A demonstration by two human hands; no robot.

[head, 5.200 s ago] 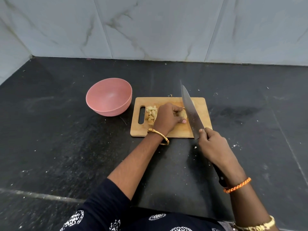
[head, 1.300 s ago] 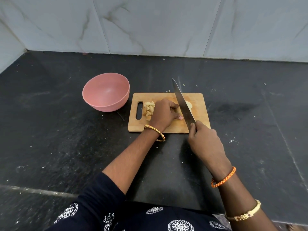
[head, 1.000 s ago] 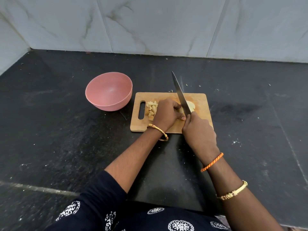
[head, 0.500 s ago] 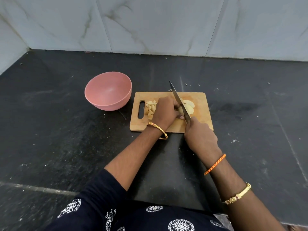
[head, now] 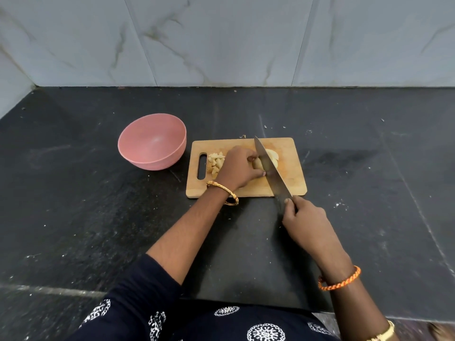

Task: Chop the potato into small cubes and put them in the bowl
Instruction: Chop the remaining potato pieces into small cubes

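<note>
Potato (head: 270,157) sits pinned under the curled left hand (head: 240,168), steadied for the knife (head: 272,172). Right hand (head: 304,220) grips the handle. Cubes (head: 215,162) wait near the empty bowl (head: 152,141), handy for scooping.

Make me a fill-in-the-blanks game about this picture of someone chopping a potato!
1. The bowl is coloured ____.
2. The right hand holds a ____.
3. The cut potato cubes lie on the wooden ____, not in the bowl.
4. The left hand steadies the ____ being sliced.

Missing words: pink; knife; cutting board; potato
</note>
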